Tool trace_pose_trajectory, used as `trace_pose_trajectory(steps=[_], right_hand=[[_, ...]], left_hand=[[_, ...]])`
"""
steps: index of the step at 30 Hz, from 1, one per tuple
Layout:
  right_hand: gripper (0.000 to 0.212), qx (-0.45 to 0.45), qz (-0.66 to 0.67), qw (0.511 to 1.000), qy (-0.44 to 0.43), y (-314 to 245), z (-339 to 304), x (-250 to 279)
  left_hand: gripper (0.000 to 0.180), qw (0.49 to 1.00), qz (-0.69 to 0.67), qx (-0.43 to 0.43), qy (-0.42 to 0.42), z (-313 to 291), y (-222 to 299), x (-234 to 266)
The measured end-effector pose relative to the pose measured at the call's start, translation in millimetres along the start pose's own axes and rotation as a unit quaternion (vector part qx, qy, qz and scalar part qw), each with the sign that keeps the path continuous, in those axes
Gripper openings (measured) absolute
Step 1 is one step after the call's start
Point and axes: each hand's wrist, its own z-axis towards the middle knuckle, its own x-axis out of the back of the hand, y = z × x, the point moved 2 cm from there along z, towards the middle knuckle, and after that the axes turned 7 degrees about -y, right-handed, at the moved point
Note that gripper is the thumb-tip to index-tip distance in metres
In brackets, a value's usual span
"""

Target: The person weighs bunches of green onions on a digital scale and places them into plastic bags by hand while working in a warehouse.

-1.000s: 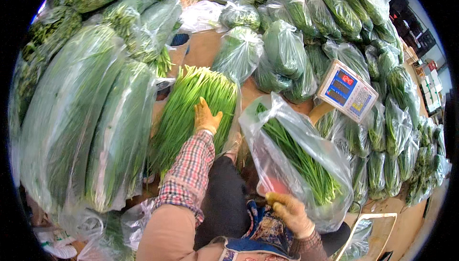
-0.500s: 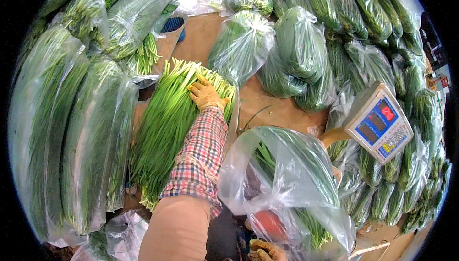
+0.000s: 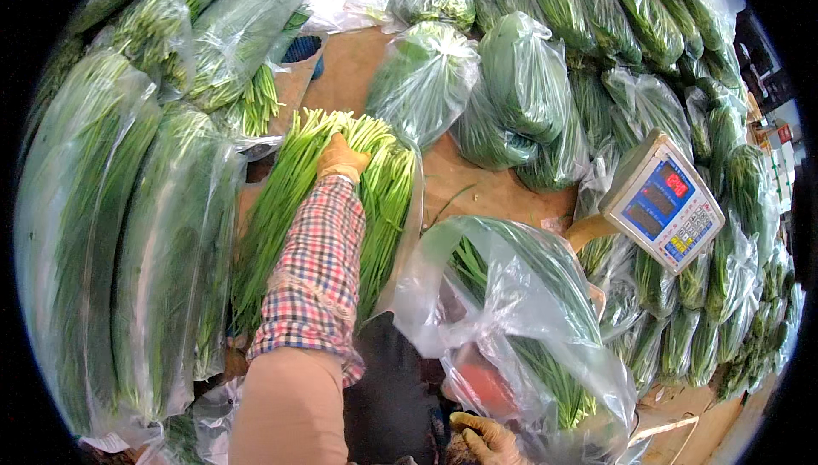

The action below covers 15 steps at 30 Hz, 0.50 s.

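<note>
A big loose pile of garlic chives (image 3: 383, 184), long flat green leaves with pale cut ends at the far side, lies in front of me. My left hand (image 3: 343, 158), in a yellow work glove, digs into the pale ends and closes on some stalks; its fingertips are hidden among them. My right hand (image 3: 486, 441), also gloved, is at the lower edge with curled fingers; what they hold, if anything, cannot be made out. Right beside it, a clear plastic bag (image 3: 528, 303) with more garlic chives inside gapes on its near left side.
A scale's display head (image 3: 663, 201) with a lit red readout stands on a post at right, behind the bag. Long bagged bundles (image 3: 175, 252) line the left. Tied bags of greens (image 3: 524, 82) stand at the back, with many more stacked along the right. Brown cardboard (image 3: 452, 184) covers the floor.
My left hand has moved slightly left and sunk deeper into the pale ends, its fingers closing. The whole view has shifted a little. My right hand stays near the bag.
</note>
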Motion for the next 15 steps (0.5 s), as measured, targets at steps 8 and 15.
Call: trace_pose_trajectory(steps=[8,15], right_hand=[[0.035,0.225,-0.057,0.969,-0.083,-71,36,1],[0.074,0.279,-0.006,0.959,-0.051,-183,196,-54]], left_hand=[[0.059,0.951,-0.243,-0.19,0.017,-28,-74,75],[0.056,0.885,-0.388,-0.258,-0.004,-98,-98,113]])
